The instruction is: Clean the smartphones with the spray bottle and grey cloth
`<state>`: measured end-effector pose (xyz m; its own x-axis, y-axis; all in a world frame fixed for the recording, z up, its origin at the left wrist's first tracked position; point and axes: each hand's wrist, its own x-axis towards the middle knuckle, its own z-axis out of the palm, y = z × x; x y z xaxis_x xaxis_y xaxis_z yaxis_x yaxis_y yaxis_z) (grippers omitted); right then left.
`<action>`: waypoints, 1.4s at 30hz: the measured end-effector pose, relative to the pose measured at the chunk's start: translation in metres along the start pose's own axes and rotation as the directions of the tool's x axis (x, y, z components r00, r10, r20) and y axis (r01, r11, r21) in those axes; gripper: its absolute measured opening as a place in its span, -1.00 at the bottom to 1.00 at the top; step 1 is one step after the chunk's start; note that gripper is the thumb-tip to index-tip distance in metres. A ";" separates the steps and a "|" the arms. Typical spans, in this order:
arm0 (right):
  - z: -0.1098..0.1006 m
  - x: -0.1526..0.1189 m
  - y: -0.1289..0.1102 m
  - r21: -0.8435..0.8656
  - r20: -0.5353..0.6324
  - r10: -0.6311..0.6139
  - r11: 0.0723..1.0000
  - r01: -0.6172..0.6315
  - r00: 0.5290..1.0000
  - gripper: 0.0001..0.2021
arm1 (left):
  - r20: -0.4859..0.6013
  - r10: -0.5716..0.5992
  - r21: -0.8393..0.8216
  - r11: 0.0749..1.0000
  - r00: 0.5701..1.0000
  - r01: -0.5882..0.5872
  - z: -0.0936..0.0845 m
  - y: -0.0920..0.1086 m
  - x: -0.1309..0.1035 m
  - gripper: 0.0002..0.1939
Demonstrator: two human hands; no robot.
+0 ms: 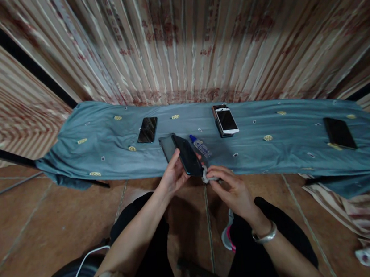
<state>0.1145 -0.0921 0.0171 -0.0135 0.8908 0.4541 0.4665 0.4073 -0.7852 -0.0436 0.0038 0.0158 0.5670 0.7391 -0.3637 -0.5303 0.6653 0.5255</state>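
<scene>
Tablecloth (256, 147): wrinkled.
Left hand (175, 174): we grip phone (190, 159) left of bottle (201, 146); loosening could drop it.
Right hand (230, 187): pinches tissue (205, 175).

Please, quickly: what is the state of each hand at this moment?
Left hand: closed, holding a dark phone.
Right hand: closed, pinching a pale cloth or tissue at the phone's near end.

Bottle (202, 147) on cloth (293, 138), right of held phone (188, 157).

Single view, head-worn: faces forward and down, near above draped table (251, 159); curtain (173, 45) at twelve o'clock, wearer's legs (249, 254) at six.
</scene>
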 end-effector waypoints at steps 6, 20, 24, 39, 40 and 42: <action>0.011 -0.007 0.018 0.132 -0.058 0.187 0.975 -0.179 0.981 -0.82 | -0.013 0.034 -0.023 0.999 0.999 -0.034 0.004 -0.002 -0.003 -0.52; 0.003 0.013 0.019 -0.259 -0.188 0.006 0.964 -0.055 0.982 -0.83 | 0.007 -0.130 -0.015 0.991 0.992 0.130 0.010 -0.018 -0.011 -0.55; -0.001 0.017 0.027 -0.269 -0.233 0.026 0.959 -0.090 0.972 -0.83 | 0.033 -0.154 -0.018 0.988 0.988 0.155 0.010 -0.023 -0.014 -0.61; -0.020 0.030 0.042 -0.306 -0.353 0.023 0.942 -0.139 0.935 -0.76 | 0.171 -0.192 0.208 0.966 0.966 0.155 0.002 -0.050 -0.020 -0.50; -0.020 0.031 0.041 -0.328 -0.340 -0.006 0.938 -0.113 0.940 -0.75 | 0.160 -0.186 0.230 0.962 0.969 0.147 0.002 -0.052 -0.020 -0.49; -0.019 0.032 0.037 -0.360 -0.312 -0.051 0.930 -0.068 0.949 -0.73 | 0.144 -0.186 0.267 0.953 0.972 0.143 0.002 -0.054 -0.020 -0.46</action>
<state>0.1477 -0.0524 0.0103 0.2388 0.7615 0.6025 0.7537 0.2459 -0.6095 -0.0252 -0.0468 -0.0037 0.7405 0.5795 -0.3403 -0.2560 0.7114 0.6544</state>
